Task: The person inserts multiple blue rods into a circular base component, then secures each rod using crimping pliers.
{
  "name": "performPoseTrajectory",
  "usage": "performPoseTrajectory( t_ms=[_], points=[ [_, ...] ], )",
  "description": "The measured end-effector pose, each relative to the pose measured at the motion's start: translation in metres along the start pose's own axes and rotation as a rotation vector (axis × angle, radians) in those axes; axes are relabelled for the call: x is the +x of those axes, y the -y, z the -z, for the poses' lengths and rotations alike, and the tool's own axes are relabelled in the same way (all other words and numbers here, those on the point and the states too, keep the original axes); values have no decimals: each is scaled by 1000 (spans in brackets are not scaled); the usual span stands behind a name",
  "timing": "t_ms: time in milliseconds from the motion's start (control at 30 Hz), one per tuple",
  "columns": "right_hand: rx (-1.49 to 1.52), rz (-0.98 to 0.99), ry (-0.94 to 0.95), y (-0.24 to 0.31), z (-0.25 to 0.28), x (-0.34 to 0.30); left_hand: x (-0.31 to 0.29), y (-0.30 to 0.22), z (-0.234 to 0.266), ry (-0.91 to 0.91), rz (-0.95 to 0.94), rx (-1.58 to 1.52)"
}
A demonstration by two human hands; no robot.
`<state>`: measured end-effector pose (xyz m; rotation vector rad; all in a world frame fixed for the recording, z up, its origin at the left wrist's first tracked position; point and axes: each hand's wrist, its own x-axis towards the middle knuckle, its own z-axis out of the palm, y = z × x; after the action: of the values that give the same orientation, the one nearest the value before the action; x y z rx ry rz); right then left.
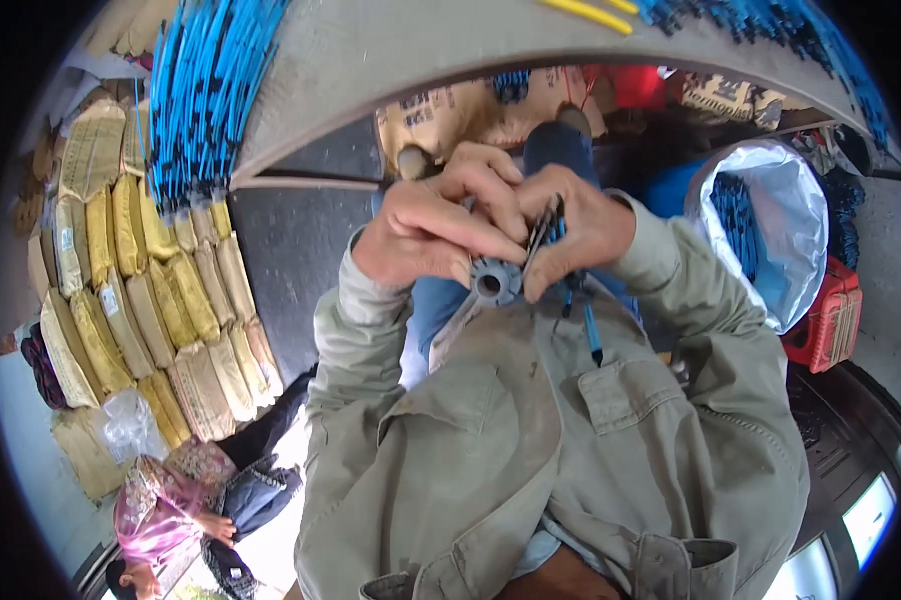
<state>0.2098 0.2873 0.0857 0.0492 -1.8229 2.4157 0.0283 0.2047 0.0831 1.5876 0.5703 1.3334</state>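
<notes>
Hands meet close to the chest, over a khaki shirt (530,450). Left hand (435,225) has its fingers (485,240) curled narrow, pinching the rim of a small grey toothed hub (495,280) that sits just under the fingertips, its round hole facing the camera. Right hand (585,225) is touching the hub from the other side, its thumb pressed on the rim and its fingers closed around a thin bundle of dark rods with blue sleeves (570,275); the rods run up between the two hands and hang down below the right fingers, one blue end (592,335) reaching the shirt pocket.

Well to the left of the left fingers, long blue rods (200,90) lie on a grey table (390,50), above rows of yellow sacks (160,300). Right of the right fingers stands a white bag (800,230) holding more blue rods, with a red crate (835,320) beside it. Far below the left fingers, another person in pink (155,510) crouches.
</notes>
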Motion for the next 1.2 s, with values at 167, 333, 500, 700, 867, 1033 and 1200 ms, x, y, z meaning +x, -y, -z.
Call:
performPoseTrajectory(
  t_ms=[167,333,500,700,867,1033,1200],
  points=[
    [-208,313,-598,19,-7,-23,44,-55,-34,-354,411,374],
    [-536,476,-966,-20,-19,-25,16,-17,-63,-482,409,333],
    [-498,466,-920,-29,-25,-19,9,0,-68,-612,350,152],
    [-405,497,-857,-39,-19,-7,10,0,-63,-606,162,615],
    [-499,541,-936,-40,-37,2,-4,3,-70,-805,208,570],
    [-810,559,-1003,-29,-30,8,-4,15,-60,-805,187,679],
    [-794,396,-867,-21,-20,3,-6,12,-56,-820,224,640]
  ],
)
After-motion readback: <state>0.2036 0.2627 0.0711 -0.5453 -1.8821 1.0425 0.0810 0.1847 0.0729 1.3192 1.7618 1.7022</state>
